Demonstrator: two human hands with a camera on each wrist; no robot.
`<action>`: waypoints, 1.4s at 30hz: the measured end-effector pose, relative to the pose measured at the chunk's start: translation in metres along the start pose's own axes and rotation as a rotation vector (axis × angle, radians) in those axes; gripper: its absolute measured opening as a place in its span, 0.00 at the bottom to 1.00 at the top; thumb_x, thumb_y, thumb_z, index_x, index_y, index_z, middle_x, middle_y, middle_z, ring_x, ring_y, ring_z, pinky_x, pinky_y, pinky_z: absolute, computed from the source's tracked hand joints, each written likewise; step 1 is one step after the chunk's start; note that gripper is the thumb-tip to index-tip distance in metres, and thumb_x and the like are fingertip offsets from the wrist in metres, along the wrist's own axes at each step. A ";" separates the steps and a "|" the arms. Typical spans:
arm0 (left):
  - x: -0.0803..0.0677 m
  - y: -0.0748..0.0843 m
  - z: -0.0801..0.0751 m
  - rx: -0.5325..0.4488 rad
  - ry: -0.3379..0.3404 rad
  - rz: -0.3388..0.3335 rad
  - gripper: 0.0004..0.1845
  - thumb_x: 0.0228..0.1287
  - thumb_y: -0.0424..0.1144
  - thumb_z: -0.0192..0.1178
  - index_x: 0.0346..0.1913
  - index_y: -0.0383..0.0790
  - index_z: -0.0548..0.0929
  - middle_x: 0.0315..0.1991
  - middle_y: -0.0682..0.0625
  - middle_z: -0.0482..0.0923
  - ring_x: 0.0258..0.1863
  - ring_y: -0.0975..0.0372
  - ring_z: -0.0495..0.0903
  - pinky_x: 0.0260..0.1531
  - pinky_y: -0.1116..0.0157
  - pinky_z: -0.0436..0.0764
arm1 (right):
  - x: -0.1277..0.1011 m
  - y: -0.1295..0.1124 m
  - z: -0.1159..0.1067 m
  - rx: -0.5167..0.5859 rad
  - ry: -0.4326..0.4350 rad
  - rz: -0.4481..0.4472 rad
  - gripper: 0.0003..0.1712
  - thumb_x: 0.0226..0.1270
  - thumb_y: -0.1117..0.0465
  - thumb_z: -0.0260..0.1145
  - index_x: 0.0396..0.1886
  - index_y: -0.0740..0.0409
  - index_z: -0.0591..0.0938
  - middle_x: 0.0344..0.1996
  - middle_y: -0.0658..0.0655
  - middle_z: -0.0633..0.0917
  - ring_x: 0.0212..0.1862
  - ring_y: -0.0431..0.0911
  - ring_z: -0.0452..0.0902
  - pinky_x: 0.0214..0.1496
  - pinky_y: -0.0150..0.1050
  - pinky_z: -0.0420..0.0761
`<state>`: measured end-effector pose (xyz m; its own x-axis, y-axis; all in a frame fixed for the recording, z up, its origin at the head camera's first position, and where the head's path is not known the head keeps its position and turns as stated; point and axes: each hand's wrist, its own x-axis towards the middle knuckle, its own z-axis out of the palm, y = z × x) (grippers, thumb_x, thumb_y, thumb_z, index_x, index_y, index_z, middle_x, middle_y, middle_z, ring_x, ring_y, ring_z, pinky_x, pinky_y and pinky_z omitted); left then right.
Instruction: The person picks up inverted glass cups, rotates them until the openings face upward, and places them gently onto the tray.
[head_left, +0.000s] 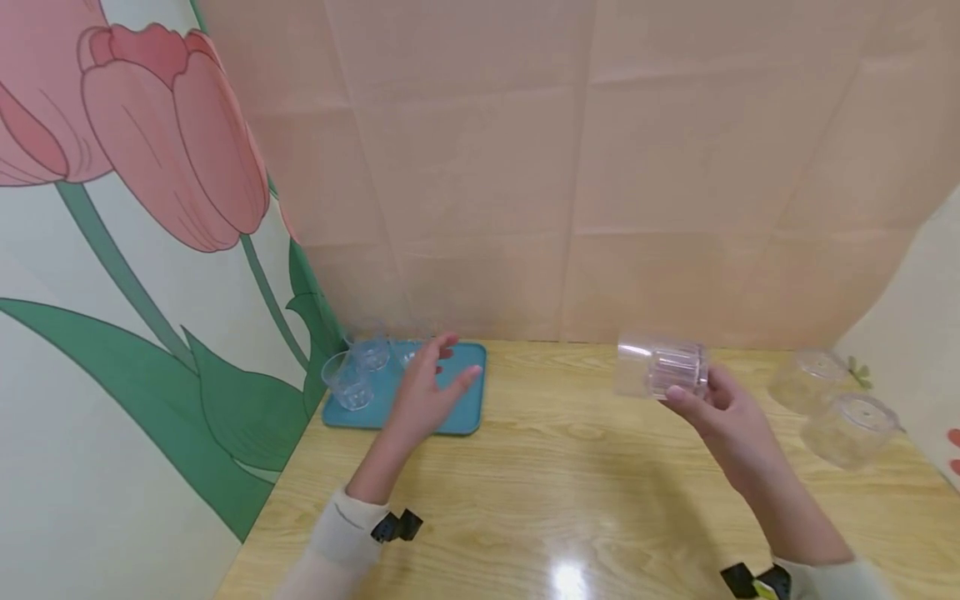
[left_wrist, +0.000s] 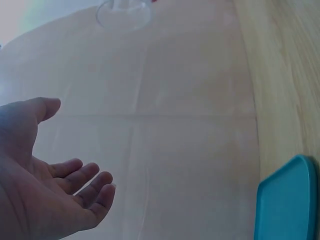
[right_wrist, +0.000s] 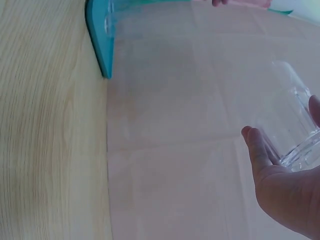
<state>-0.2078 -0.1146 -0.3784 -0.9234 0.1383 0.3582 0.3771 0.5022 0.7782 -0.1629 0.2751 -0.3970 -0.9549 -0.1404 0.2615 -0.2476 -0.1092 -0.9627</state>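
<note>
At the counter's (head_left: 570, 467) far left corner, a teal tray (head_left: 461, 421) carries clear cups (head_left: 349, 381). Your left hand (head_left: 427, 396) hovers over it, fingers spread, empty. Mid-counter, your right hand (head_left: 723, 417) grips a clear tumbler (head_left: 662, 367) sideways, above the surface. Two upturned tumblers (head_left: 847, 429) stand at the right edge.

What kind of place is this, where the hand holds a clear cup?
Probably a staged tabletop booth, not a real kitchen: a wooden table boxed in by creased cloth backdrops, a tulip-print panel, and a teal tray of cups.
</note>
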 end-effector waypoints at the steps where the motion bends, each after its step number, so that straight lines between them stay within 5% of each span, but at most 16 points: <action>1: -0.001 0.001 0.001 -0.012 -0.003 0.005 0.37 0.69 0.55 0.64 0.73 0.37 0.68 0.67 0.45 0.72 0.64 0.51 0.72 0.62 0.47 0.74 | 0.000 0.000 0.003 0.027 -0.007 -0.008 0.26 0.76 0.72 0.56 0.70 0.55 0.69 0.56 0.50 0.83 0.58 0.38 0.80 0.59 0.28 0.78; 18: -0.018 0.016 0.023 -0.112 -0.143 0.025 0.41 0.66 0.60 0.65 0.75 0.47 0.65 0.70 0.53 0.69 0.66 0.55 0.71 0.62 0.50 0.74 | -0.003 0.007 0.046 0.212 -0.090 -0.024 0.28 0.76 0.75 0.53 0.73 0.59 0.67 0.59 0.54 0.80 0.62 0.44 0.80 0.64 0.35 0.77; 42: -0.030 0.024 0.050 -0.188 -0.264 0.104 0.45 0.64 0.65 0.63 0.77 0.47 0.60 0.71 0.53 0.66 0.67 0.57 0.70 0.63 0.55 0.75 | -0.006 0.013 0.077 0.223 -0.192 -0.017 0.31 0.76 0.73 0.55 0.76 0.67 0.60 0.62 0.56 0.80 0.64 0.45 0.77 0.66 0.38 0.75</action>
<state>-0.1752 -0.0639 -0.3965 -0.8572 0.4085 0.3137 0.4540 0.3116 0.8348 -0.1476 0.1984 -0.4060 -0.8970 -0.3182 0.3067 -0.2011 -0.3240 -0.9244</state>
